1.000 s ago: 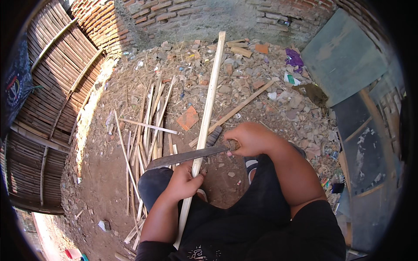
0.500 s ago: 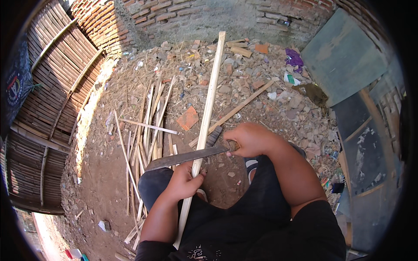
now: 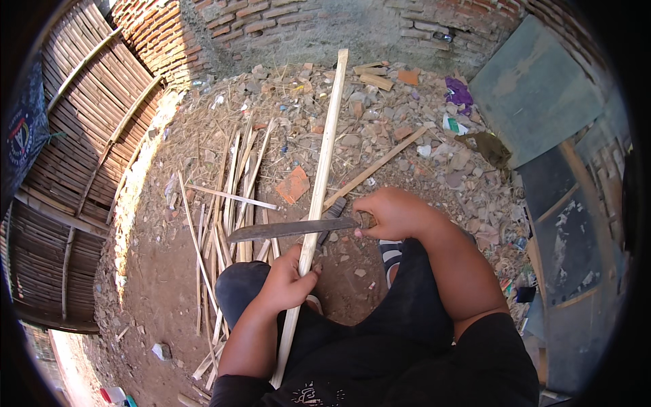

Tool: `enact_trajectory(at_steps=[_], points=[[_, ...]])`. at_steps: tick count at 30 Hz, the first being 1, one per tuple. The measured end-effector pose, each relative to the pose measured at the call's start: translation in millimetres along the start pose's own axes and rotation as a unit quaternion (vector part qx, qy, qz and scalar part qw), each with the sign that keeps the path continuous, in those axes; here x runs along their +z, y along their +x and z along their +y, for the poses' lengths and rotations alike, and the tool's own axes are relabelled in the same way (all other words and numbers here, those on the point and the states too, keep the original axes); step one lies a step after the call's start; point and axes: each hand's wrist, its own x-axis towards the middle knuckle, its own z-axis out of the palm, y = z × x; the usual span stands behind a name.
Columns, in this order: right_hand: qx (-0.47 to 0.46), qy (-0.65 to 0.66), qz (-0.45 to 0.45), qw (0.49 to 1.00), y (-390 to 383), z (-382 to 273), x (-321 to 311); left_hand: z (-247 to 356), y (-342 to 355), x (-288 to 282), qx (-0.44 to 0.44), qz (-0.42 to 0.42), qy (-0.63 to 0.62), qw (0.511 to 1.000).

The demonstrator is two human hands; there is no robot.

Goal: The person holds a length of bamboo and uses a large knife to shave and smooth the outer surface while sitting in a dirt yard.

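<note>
My left hand (image 3: 291,281) grips a long pale wooden strip (image 3: 328,136) that runs upright in the picture from my lap toward the brick wall. My right hand (image 3: 386,215) is closed on the short handle of a long dark machete (image 3: 285,230), whose blade lies crosswise over the strip, above my left hand. A loose pile of thin split strips (image 3: 230,197) lies on the dirt to the left of it. A brown plank (image 3: 380,163) rests slantwise on the rubble behind, with a dark grey object (image 3: 333,217) near its lower end, partly hidden by the blade.
A bamboo panel (image 3: 102,122) stands left, a brick wall (image 3: 305,27) behind, and leaning green-grey sheets (image 3: 536,88) right. Rubble, an orange tile piece (image 3: 293,184) and a purple cloth (image 3: 458,91) lie on the dirt ground (image 3: 149,285). My sandalled foot (image 3: 392,261) shows below my right hand.
The blade has risen along the strip, away from my left hand, and lies flatter across it. My right hand has moved slightly up, and the strip's far end has shifted slightly left.
</note>
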Motion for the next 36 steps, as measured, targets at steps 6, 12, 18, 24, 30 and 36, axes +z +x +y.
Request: enact_trajectory(at_steps=[6,12,18,24,30,36], points=[[0.08,0.052,0.173,0.98,3,34,-1,11,-1,-1,0.013,-0.002,0.025,1.0],[0.065,0.074,0.161,0.982,-5,24,-3,5,-1,-1,0.02,-0.001,0.049,0.999],[-0.025,0.007,0.005,1.0,-1,6,0,-3,0,2,0.02,0.009,0.008,1.0],[0.105,0.038,0.242,0.964,0,40,-2,6,0,0,0.013,0.007,0.024,1.0],[-0.027,0.043,0.122,0.991,1,26,10,-7,1,-1,0.017,-0.004,0.015,1.0],[-0.029,0.045,0.122,0.991,3,33,12,8,-1,-3,0.002,0.0,0.062,0.998]])
